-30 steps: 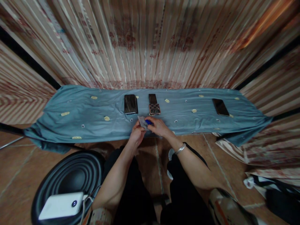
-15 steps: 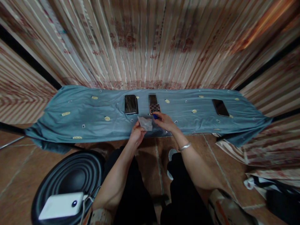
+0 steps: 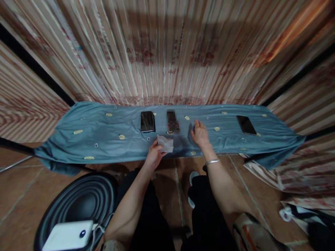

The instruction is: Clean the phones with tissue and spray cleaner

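A narrow table under a blue-grey cloth (image 3: 104, 139) stands against a striped curtain (image 3: 167, 52) on a brown tiled floor (image 3: 15, 195). The left hand (image 3: 154, 155) pinches a pale wipe (image 3: 165, 143) at the near edge, centre. The right hand (image 3: 200, 134) rests flat, fingers spread, holding nothing, beside the blurred phone (image 3: 172, 122). Another phone (image 3: 147, 121) lies left of it.

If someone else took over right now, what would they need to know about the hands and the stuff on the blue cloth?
Left hand: pinching a small white wipe at the near edge of the blue cloth.
Right hand: open, resting flat on the cloth, holding nothing visible.
Three phones lie on the cloth: a dark one, a blurred middle one just beyond the wipe, and one far right.
Wipe is in hand but on no phone.
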Available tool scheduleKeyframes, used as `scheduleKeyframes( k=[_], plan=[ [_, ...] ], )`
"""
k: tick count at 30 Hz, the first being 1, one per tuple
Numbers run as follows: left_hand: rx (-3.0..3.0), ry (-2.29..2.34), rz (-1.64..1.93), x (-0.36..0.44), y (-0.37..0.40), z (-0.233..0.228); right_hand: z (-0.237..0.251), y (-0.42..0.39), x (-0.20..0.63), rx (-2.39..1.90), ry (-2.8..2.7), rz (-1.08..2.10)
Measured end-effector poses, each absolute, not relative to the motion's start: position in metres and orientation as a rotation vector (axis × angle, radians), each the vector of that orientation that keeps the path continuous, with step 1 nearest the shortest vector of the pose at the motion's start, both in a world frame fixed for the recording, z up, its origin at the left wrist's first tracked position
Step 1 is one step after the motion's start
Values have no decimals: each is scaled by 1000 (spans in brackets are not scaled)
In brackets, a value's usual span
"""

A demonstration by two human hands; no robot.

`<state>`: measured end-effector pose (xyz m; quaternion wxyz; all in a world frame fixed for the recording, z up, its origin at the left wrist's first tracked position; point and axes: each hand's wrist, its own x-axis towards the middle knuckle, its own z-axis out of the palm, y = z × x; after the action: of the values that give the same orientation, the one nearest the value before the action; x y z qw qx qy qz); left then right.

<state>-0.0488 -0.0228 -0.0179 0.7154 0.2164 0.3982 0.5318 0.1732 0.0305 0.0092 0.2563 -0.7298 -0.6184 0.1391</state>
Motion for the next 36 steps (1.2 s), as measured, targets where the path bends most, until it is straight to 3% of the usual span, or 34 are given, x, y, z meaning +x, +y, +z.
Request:
scheduleKeyframes(
  k=[3, 6, 10, 14, 24, 31, 36],
  plan=[
    [479, 857, 1184, -51, -25, -12, 6, 23, 149, -1807, -1658, 589],
    [461, 811, 1193, -55, -28, -4, -3, 14, 115, -1595, -1545, 1054],
    [392, 780, 1222, -60, -30, 7, -11, 10, 77, -1357, -1400, 1409],
    [435, 753, 1236, -64, -27, 13, -11, 14, 59, -1002, -767, 1836],
    [596, 973, 1312, -76, -11, 11, 3, 50, 67, -926, -532, 1712],
    [877, 1425, 1536, -91, 27, -15, 7, 68, 79, -884, -428, 1640],
    [1202, 1840, 1359, -92, 59, -23, 2, 65, 81, -883, -388, 1643]
  ],
)
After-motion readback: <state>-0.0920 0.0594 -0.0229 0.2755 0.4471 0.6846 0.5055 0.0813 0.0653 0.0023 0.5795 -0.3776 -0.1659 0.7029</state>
